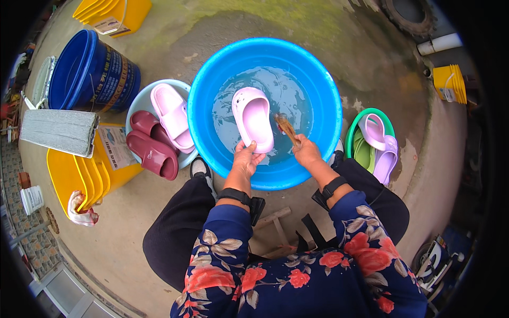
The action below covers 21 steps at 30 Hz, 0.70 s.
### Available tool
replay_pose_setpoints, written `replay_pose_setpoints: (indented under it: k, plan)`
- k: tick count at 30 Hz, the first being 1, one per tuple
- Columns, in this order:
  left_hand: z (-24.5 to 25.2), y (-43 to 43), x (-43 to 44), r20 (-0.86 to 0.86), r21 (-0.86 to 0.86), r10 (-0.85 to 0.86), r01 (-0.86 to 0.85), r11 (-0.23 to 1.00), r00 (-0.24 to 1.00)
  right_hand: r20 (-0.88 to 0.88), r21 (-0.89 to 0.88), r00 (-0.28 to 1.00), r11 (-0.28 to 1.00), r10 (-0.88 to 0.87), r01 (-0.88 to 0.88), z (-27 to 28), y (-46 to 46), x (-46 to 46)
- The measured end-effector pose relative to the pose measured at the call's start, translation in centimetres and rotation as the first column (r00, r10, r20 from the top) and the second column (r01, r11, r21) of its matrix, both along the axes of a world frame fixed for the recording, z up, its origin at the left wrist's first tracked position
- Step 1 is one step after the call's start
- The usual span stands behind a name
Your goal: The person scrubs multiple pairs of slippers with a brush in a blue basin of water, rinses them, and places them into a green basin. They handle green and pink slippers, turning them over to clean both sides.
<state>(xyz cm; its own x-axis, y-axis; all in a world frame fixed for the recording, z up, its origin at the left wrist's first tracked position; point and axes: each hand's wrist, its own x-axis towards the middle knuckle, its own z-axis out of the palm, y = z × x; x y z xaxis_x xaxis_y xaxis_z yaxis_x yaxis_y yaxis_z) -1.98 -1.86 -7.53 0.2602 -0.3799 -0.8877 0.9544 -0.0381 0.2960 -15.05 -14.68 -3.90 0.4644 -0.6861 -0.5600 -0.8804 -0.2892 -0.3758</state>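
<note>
Between my knees stands a large blue plastic basin (264, 185) with water (222, 115) in its bottom. My left hand (245, 159) grips a pale pink clog (243, 107) by its heel end, over the water, with the foot opening facing up. Dark specks mark the clog's toe. In my right hand (307, 151) is a wooden-handled scrubbing brush (287, 128), its worn bristle end pointing towards the clog but apart from it. The fingers of my right hand wrap the brush's near end.
Left of the basin, a pale blue basin (137, 93) holds maroon slippers (153, 155) and a pink slide (171, 113). On the right, a green basin (350, 135) holds green and purple footwear (385, 157). A blue bucket (115, 79) and stacked yellow buckets (85, 179) stand at left.
</note>
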Motion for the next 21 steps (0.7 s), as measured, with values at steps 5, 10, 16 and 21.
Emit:
replay_pose_setpoints:
  k: [5,10,16,21]
  plan:
    - [0.3,-0.3,-0.3,0.071,0.080,-0.030,0.025,0.997,0.997,0.215,0.019,0.977,1.000,-0.001,-0.003,7.0,1.4,-1.3]
    - [1.0,-0.3,-0.5,0.146,0.116,-0.089,0.072,0.991,0.985,0.190,0.088,0.963,0.974,0.189,-0.208,10.4,4.3,0.0]
    - [0.9,0.2,-1.5,0.178,0.111,-0.149,0.131,0.985,0.973,0.142,0.060,0.987,0.994,0.077,-0.086,5.1,3.9,5.1]
    - [0.6,0.1,-1.4,0.233,0.064,-0.264,0.256,0.965,0.936,0.054,0.019,0.999,1.000,-0.006,0.005,0.4,-0.3,8.2]
